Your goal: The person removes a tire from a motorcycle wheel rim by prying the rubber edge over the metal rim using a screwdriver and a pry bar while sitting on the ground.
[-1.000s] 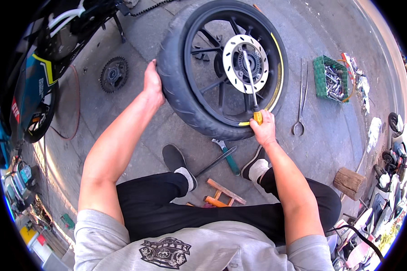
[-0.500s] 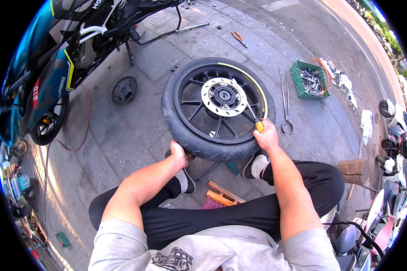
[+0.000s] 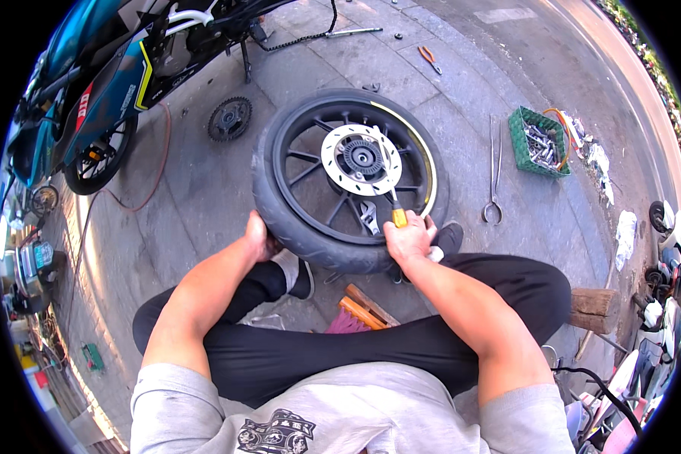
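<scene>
A motorcycle wheel with a black tire and a slotted brake disc lies tilted in front of me. My left hand grips the tire at its near left side, fingers partly hidden beneath the rubber. At the near right rim, my right hand is closed round a yellow-handled screwdriver and rests against the tire. The tool's shaft points across the disc toward the hub; where its tip ends is unclear. An adjustable wrench shows through a gap between the spokes.
A blue-and-black motorcycle stands at far left, with a sprocket on the paving near it. To the right are long tongs and a green basket of metal parts. Orange-handled pliers lie beyond; a wooden block sits by my right knee.
The wheel has shifted slightly left and tilted, along with both hands. The yellow handle now points more straight up the view, and more of the wrench shows between the spokes.
</scene>
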